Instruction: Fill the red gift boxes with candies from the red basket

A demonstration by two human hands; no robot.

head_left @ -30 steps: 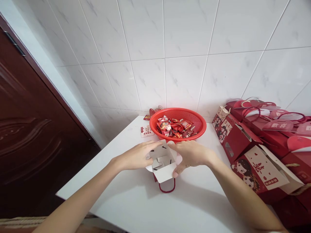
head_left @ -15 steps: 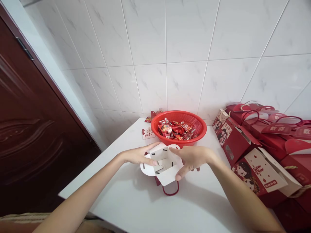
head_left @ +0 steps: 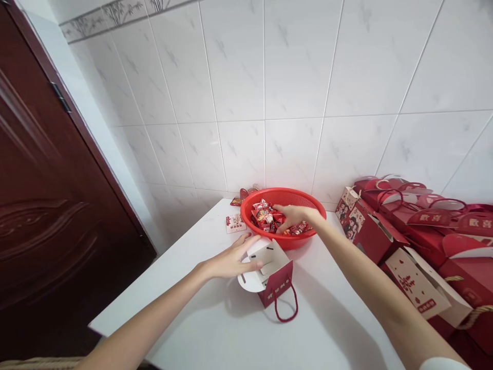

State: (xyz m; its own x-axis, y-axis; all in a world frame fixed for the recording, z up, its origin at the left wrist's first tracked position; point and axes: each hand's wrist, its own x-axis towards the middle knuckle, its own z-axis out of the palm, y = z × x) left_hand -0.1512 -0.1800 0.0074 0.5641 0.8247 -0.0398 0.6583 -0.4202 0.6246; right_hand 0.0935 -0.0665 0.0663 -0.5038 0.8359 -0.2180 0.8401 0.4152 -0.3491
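My right hand (head_left: 293, 216) reaches into the red plastic basket (head_left: 288, 242), its fingers among the wrapped red candies (head_left: 265, 216). No single candy is clearly gripped. My left hand (head_left: 234, 261) holds the side of a red and white paper gift box (head_left: 276, 284), which stands open on the table with its white inner flaps spread. A red cord handle (head_left: 288, 307) hangs from the box onto the tabletop. The inside of the box is partly hidden by my left hand.
The white table (head_left: 173, 293) ends at a tiled wall behind and has a corner near a dark wooden door (head_left: 57, 205). A small printed card (head_left: 235, 223) lies beside the basket. Several red gift boxes and bags (head_left: 400, 231) are piled at the right.
My right hand has let go of the box and moved forward into the basket. The box has turned, showing its red side, and shifted slightly right. My view has tilted downward less.
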